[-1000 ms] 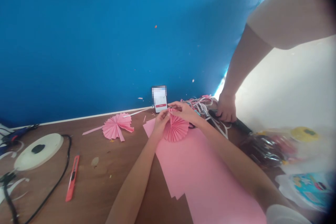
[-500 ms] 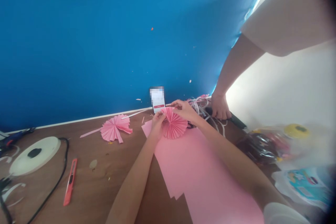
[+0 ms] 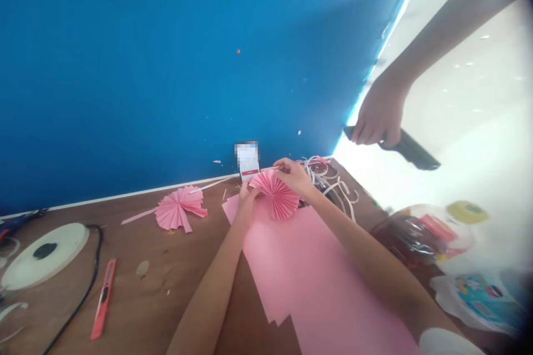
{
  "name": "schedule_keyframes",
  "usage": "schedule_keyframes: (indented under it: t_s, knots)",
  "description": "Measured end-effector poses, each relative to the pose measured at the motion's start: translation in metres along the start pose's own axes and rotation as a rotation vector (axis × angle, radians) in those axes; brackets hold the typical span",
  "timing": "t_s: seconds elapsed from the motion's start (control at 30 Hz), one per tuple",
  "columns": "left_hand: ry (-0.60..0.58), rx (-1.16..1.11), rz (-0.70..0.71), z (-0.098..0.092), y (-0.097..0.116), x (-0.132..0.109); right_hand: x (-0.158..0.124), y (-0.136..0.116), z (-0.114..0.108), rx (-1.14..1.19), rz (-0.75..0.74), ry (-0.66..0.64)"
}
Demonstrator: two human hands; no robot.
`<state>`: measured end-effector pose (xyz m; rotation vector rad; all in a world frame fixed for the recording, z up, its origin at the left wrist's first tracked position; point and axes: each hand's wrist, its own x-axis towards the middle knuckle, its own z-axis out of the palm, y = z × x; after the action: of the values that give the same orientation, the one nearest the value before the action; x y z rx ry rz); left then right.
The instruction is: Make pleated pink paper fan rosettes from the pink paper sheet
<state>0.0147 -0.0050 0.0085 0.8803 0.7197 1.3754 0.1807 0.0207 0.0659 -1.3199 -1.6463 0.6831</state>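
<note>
A pleated pink paper fan (image 3: 280, 198) is spread nearly into a round above flat pink sheets. My left hand (image 3: 248, 203) is closed on its left edge, the thumb near the folds. At the upper right edge, my right hand (image 3: 293, 175) pinches the fan, with its index finger bent over the top. Part of the fan's rim is hidden behind my fingers. Flat pink paper (image 3: 291, 266) lies under both forearms. To the left, a second pleated pink fan (image 3: 180, 208) rests on the brown table (image 3: 166, 299) with paper strips at its sides.
A phone (image 3: 249, 160) leans against the blue wall. Paper strips (image 3: 320, 172) are heaped behind my right hand. At left are a red utility knife (image 3: 103, 299), a white disc-shaped roll (image 3: 45, 255) and a black cable. Another person's hand (image 3: 381, 108) holds a long black object (image 3: 410, 150) at right.
The other person's hand has lifted the long black object off the table, up and to the right. My hands stay on the fan, whose upper left part is spread slightly wider.
</note>
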Motion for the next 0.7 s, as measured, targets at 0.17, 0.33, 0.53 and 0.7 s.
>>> schedule_keyframes:
  t_s: [0.17,0.33,0.53,0.7]
  knots:
    - [0.018,-0.05,-0.025,-0.001,0.0,0.001,-0.001,-0.001,0.0,-0.009,0.004,-0.018]
    - [0.041,-0.084,-0.04,-0.001,-0.001,0.005,0.002,0.002,-0.005,0.052,-0.004,0.033]
    - [0.023,-0.08,-0.009,-0.007,-0.006,0.007,0.004,0.002,-0.009,0.073,-0.022,0.093]
    - [0.018,-0.018,0.026,-0.006,-0.005,0.006,0.003,0.002,-0.009,0.087,-0.002,0.142]
